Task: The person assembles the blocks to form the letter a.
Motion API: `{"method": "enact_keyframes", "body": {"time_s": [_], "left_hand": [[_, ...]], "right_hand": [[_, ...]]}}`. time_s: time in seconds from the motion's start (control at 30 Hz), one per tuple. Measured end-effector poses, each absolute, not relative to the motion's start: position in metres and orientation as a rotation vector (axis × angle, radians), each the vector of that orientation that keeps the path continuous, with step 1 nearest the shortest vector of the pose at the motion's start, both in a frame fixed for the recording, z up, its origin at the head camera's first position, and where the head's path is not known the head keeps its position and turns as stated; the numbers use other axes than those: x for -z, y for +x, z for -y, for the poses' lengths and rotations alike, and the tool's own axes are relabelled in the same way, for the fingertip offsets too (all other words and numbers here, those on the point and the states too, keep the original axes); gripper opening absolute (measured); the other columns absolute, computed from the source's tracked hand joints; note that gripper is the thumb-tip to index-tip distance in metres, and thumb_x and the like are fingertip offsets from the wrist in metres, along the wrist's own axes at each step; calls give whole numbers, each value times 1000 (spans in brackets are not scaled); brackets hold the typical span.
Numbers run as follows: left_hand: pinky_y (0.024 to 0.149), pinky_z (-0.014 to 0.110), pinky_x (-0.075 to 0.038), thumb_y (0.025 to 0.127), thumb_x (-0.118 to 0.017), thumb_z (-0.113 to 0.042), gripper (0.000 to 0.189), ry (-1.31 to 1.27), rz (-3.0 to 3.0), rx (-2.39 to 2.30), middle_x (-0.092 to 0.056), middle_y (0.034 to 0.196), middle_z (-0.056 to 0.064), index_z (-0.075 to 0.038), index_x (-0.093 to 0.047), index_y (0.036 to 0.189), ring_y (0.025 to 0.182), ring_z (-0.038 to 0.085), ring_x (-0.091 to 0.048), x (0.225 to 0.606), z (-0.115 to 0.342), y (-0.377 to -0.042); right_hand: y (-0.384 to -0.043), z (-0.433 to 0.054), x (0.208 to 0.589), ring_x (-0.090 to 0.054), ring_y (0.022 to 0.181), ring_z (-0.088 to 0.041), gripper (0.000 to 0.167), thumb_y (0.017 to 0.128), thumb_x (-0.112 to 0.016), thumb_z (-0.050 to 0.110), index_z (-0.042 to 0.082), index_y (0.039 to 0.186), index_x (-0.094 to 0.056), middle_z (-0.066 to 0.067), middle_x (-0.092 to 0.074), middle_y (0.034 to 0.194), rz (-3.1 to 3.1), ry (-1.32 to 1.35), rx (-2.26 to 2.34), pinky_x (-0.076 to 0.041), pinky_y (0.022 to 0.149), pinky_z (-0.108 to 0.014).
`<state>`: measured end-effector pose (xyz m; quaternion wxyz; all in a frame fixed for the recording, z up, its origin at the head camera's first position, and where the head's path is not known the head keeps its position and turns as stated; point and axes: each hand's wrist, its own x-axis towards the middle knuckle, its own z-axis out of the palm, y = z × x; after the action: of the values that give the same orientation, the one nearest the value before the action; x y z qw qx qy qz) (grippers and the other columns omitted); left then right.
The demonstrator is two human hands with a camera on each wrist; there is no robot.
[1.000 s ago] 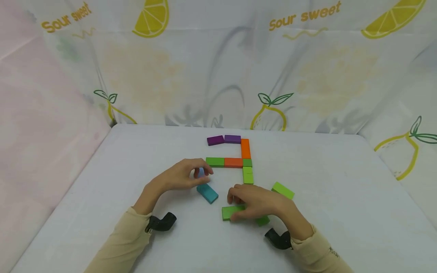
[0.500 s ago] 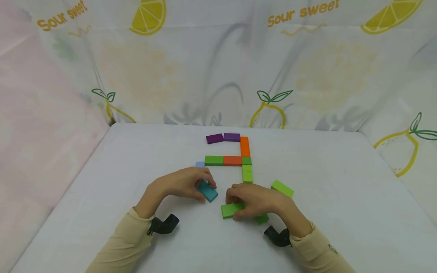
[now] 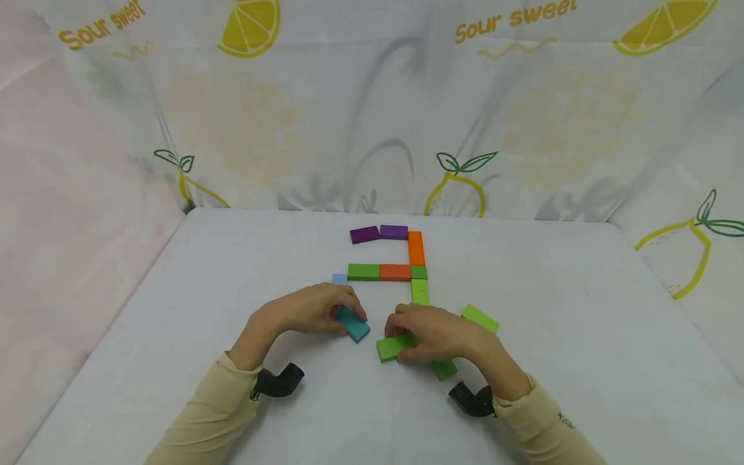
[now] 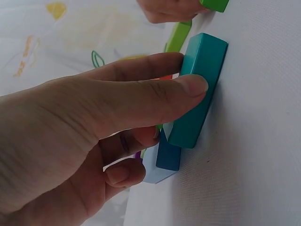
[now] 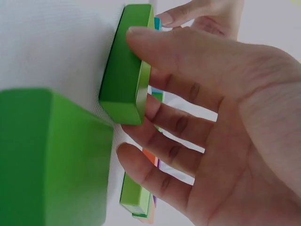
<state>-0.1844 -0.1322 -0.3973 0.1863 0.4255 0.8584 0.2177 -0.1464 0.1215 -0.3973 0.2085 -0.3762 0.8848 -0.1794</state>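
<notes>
My left hand [image 3: 314, 309] pinches a teal block [image 3: 351, 325] between thumb and fingers; in the left wrist view the thumb presses the near long face of this block [image 4: 188, 125]. A light blue block [image 3: 340, 279] lies just beyond that hand, partly hidden by it. To the right, my right hand [image 3: 438, 332] holds a green block [image 3: 391, 349] at its thumb and fingertips. The right wrist view shows the thumb on one face of that green block [image 5: 120, 75], tilted against the white surface. Another green block [image 3: 444, 370] lies beneath the right palm.
Farther back, flat blocks form a joined line: dark purple [image 3: 364, 234], purple [image 3: 394, 232], orange [image 3: 416, 248], green [image 3: 363, 272], red-orange [image 3: 395, 273], small dark green [image 3: 418, 272] and light green [image 3: 420, 292]. A lime block [image 3: 481, 318] lies right of it, beside the right hand.
My left hand has come nearer and taken hold of the teal block. The right hand has moved slightly away from me, and the green block has shifted with it.
</notes>
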Motion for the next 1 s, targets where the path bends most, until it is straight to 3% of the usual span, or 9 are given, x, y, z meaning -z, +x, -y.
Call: {"method": "enact_keyframes", "body": {"time_s": [0.3,1.0], "left_hand": [[75,22,-45,83,-72,-12,30,1214,-2398,-609,-63,106,-5,-21,-68,112,83,12,-52,398,134,-187],[69,20,-44,83,-69,-6,30,1251,-2382,-608,-61,101,-4,-19,-68,110,75,7,-49,400,136,-187]], "right_hand": [[-146,-119,397,-51,94,-9,27,83,-71,23,18,109,-64,6,-58,103,-2531,-1032,464,-48,87,-26],[-143,-115,400,-52,94,-11,28,85,-71,25,18,112,-64,4,-57,102,-2638,-1055,434,-50,82,-26]]}}
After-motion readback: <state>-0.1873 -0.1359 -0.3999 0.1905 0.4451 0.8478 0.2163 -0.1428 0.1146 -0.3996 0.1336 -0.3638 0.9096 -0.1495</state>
